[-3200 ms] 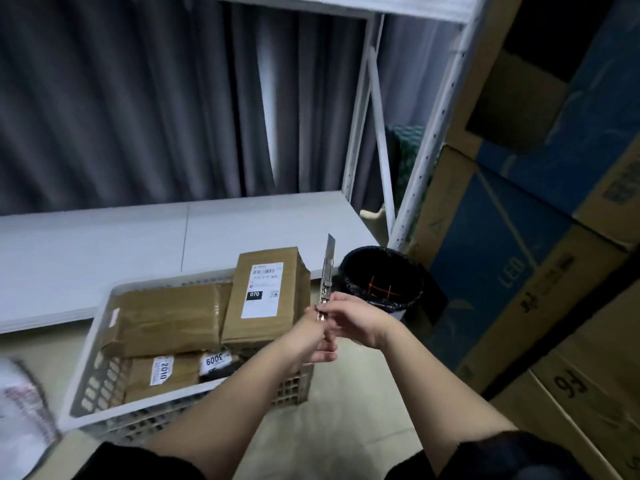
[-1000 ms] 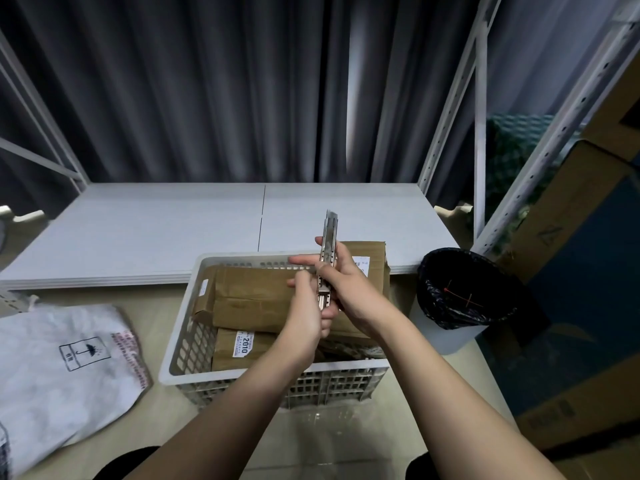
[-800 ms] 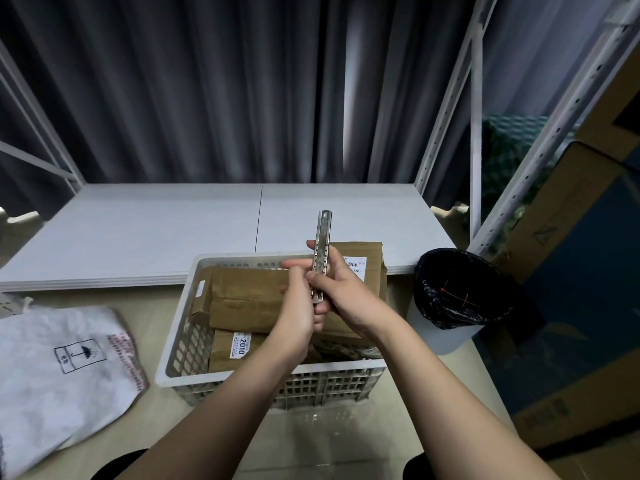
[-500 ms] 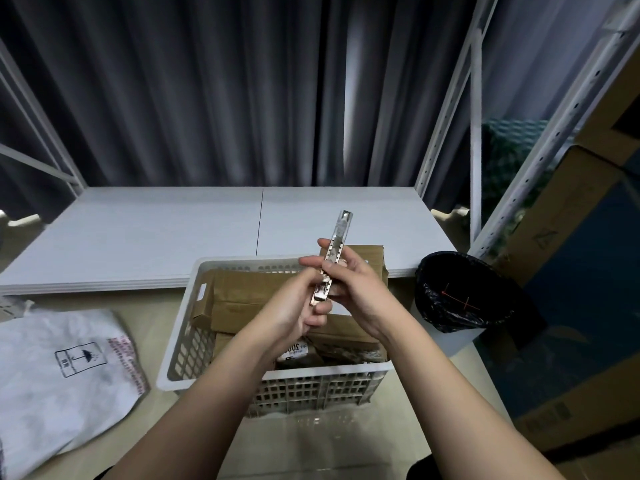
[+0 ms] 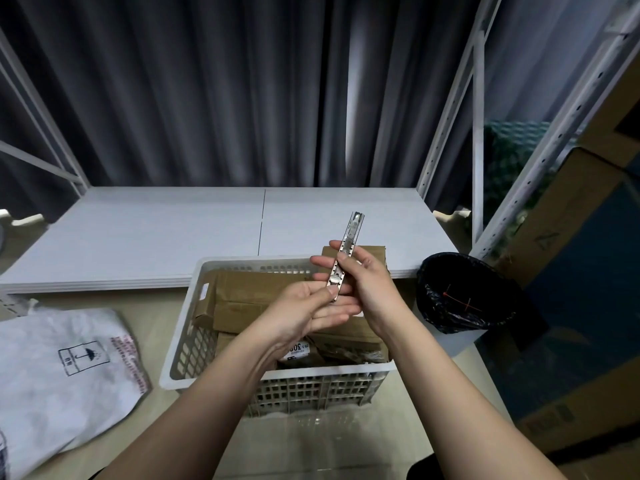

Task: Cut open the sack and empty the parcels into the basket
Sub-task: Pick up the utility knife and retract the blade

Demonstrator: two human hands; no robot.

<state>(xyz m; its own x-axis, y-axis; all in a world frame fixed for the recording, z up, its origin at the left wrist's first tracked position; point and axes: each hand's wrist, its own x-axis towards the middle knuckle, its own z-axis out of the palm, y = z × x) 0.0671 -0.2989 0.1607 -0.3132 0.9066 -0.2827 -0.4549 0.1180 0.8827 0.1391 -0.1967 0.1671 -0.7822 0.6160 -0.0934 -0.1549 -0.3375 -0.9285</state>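
A metal utility knife (image 5: 347, 247) points up and away over the white basket (image 5: 183, 344). My right hand (image 5: 363, 282) grips the knife's lower body. My left hand (image 5: 311, 308) lies palm up under the knife's butt, with its thumb pressed on the slider. No blade shows past the knife's tip. Several brown parcels (image 5: 249, 299) fill the basket, partly hidden by my hands. The flat white sack (image 5: 59, 375) lies on the floor to the left.
A low white shelf board (image 5: 173, 233) runs behind the basket, framed by white rack posts (image 5: 446, 112). A bin with a black liner (image 5: 464, 296) stands right of the basket. Large cardboard boxes (image 5: 588, 237) stack at the far right.
The view swung left from the bin to the basket and sack. The knife tilted to the right, and my left hand opened under it with its thumb on the slider.
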